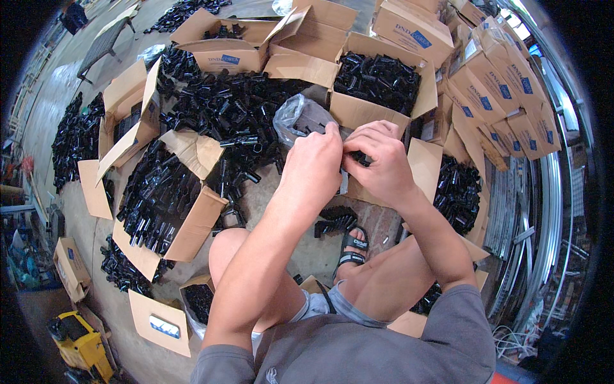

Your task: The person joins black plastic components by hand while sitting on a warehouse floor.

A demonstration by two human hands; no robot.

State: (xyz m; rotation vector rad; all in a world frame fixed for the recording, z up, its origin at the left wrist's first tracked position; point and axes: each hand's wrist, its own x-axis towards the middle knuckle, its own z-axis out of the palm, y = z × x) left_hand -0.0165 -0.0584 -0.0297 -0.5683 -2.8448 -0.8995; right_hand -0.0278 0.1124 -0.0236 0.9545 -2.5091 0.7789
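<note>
My two hands meet in front of me, above the floor between my knees. My left hand is closed, thumb raised; whatever it grips is hidden behind the fingers. Curled fingers on my right hand pinch a small black part, of which only a bit shows between the hands. Just behind my left hand lies an open clear plastic bag in front of an open cardboard box full of black parts. Below my hands, a short row of black parts rests on the floor beside my sandal.
A large heap of black parts spreads ahead to the left. At my left stands an open box of black tubular parts; another filled box is at my right. Stacked closed cartons and long metal profiles line the right side.
</note>
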